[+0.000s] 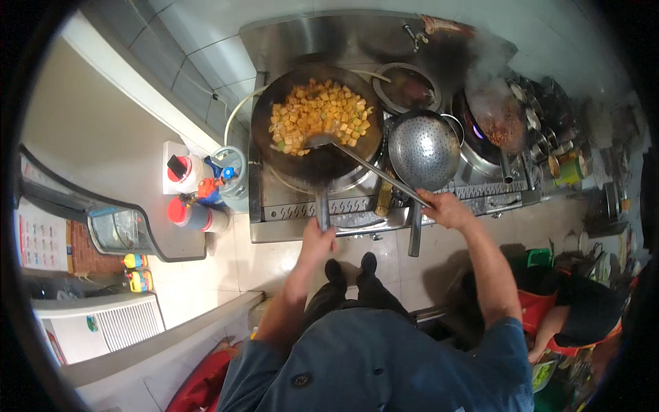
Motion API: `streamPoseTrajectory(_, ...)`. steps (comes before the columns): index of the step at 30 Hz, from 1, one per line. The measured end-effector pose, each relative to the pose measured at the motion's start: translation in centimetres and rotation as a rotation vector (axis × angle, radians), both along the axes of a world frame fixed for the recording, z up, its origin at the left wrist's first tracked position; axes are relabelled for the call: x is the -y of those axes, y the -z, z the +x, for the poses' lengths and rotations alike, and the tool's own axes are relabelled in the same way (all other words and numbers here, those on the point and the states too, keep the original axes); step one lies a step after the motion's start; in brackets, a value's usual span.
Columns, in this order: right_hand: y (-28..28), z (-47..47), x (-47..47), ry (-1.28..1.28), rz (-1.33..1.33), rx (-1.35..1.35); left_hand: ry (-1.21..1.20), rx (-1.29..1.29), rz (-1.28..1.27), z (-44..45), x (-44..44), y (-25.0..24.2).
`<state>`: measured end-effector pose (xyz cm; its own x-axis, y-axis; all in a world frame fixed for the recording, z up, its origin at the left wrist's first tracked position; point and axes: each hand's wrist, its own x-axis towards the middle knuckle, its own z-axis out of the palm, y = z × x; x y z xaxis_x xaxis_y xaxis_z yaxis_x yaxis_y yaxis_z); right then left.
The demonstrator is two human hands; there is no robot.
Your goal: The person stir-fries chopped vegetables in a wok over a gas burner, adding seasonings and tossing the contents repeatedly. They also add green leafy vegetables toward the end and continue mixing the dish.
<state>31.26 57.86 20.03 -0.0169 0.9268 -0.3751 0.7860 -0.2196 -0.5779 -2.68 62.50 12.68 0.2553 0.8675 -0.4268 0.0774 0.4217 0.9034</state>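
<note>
My left hand [315, 242] grips the metal handle of a large dark wok [319, 167] on the left burner. Cubed food, likely tofu [316, 110], with bits of green fills much of the wok in a reddish-orange sauce. In my right hand [447, 208] is the long shaft of a metal wok ladle [378, 171]. Its bowl rests among the cubes at their near edge. Below the shaft, a perforated metal strainer [425, 149] lies on the stove, its handle pointing toward me. A bamboo wok brush [383, 198] lies between wok and strainer.
Another wok [499, 121] steams over a visible flame at right. Behind the strainer stands a round pot [406, 90] of dark liquid. Blue-lidded and red-lidded containers [183, 210] stand left of the steel stove [288, 229]. A co-worker [582, 314] is close by at lower right.
</note>
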Motion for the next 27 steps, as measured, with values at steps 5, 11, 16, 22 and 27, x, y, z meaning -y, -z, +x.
streamPoseTrajectory(5, -0.4, -1.0, 0.7, -0.042, 0.206, 0.162, 0.009, -0.092, -0.064, -1.7, 1.0, -5.3)
streamPoseTrajectory(11, -13.0, 4.3, 0.1, -0.177, 0.2, 0.463, 0.001, -0.001, -0.031, -1.5, -6.8, -0.4)
streamPoseTrajectory(16, -6.6, 2.5, -1.7, -0.132, 0.239, 0.596, 0.154, 0.33, -0.309, -2.7, -10.7, 3.4)
streamPoseTrajectory(22, -7.4, 3.5, 2.8, 0.008, -0.039, -0.138, 0.065, 0.062, -0.294, -0.7, -5.8, -4.7)
streamPoseTrajectory(27, -5.6, 3.1, 0.5, 0.08, -0.232, -0.208, 0.003, 0.153, -0.178, 0.0, -7.5, 1.3)
